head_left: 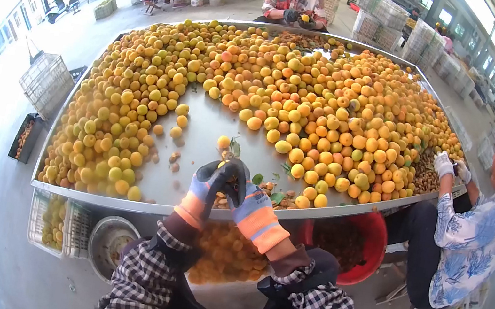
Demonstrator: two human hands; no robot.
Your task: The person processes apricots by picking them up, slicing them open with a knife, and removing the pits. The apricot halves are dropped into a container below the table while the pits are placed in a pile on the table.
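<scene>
My left hand (202, 187), in a black-palmed glove with an orange cuff, is closed at the near edge of the metal table (207, 125). Against it, my right hand (247, 198) in a matching glove has its fingers bent and pressed in. Between the fingertips shows a bit of a yellow-orange apricot (221, 164); the gloves hide most of it. Just beyond lies a loose apricot (223, 142) beside a leafy sprig (235, 147). Brown pits (222, 201) and green leaves (277, 197) lie close by my hands.
Heaped apricots (331, 116) cover much of the table. Below its near edge stand a red tub (380, 240), a grey basin (105, 226) and a crate of apricot halves (231, 259). One co-worker (474, 236) sits at the right, another (294, 0) at the far side.
</scene>
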